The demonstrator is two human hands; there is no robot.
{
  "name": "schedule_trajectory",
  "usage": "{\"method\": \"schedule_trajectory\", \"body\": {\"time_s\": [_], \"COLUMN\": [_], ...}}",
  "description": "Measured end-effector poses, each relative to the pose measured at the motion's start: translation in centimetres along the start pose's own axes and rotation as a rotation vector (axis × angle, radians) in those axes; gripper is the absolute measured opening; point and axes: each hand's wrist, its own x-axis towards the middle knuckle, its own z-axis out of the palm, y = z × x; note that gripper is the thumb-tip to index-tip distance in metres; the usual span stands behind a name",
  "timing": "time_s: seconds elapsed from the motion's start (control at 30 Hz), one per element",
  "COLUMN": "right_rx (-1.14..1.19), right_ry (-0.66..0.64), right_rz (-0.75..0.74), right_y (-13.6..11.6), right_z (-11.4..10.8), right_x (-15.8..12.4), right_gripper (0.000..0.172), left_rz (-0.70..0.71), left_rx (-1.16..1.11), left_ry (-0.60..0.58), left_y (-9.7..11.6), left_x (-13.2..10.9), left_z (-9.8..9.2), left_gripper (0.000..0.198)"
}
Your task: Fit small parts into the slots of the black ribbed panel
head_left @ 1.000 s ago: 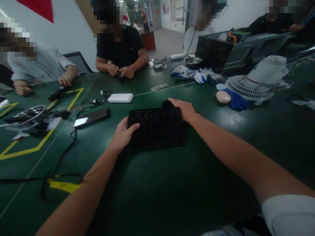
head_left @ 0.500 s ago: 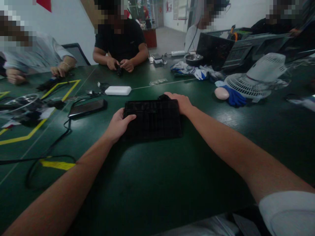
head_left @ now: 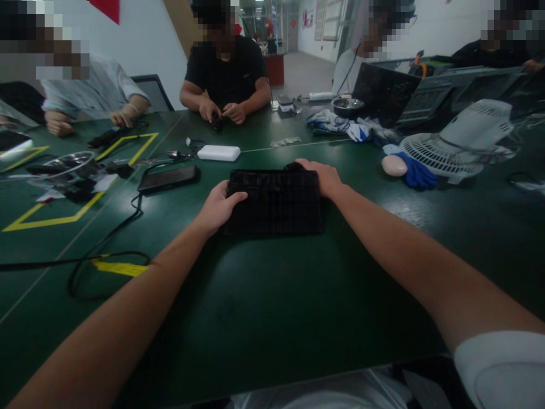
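Note:
A black rectangular panel (head_left: 276,207), with ribs or sections across its face, lies at the middle of the green table. My left hand (head_left: 221,205) grips its left edge, the thumb resting on top and the fingers mostly hidden beneath or behind. Round the far right corner curls my right hand (head_left: 321,177), closed on the panel's edge. By its fingertips a small black part (head_left: 293,166) sticks up at the far edge; I cannot tell whether it belongs to the panel.
A white bar-shaped block (head_left: 218,153) and a black flat device (head_left: 169,179) with a cable lie beyond the panel to the left. To the right are a white fan (head_left: 457,142), a blue glove (head_left: 419,170) and a pale egg-shaped object (head_left: 394,166). Several people sit around the table.
The whole scene has shifted to the right in view, as my head turned left. Both hands keep their hold on the panel, which looks nearly unmoved on the table.

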Motion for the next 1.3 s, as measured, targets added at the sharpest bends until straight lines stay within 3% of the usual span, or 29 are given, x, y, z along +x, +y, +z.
{"method": "schedule_trajectory", "body": {"time_s": [1.3], "right_rx": [0.052], "right_ry": [-0.057], "right_rz": [0.028], "right_y": [-0.3], "right_z": [-0.4], "right_x": [0.5], "right_gripper": [0.068], "left_rz": [-0.114], "left_rx": [0.011], "left_ry": [-0.020], "left_y": [0.9], "left_x": [-0.4], "left_z": [-0.1], "left_gripper": [0.036]}}
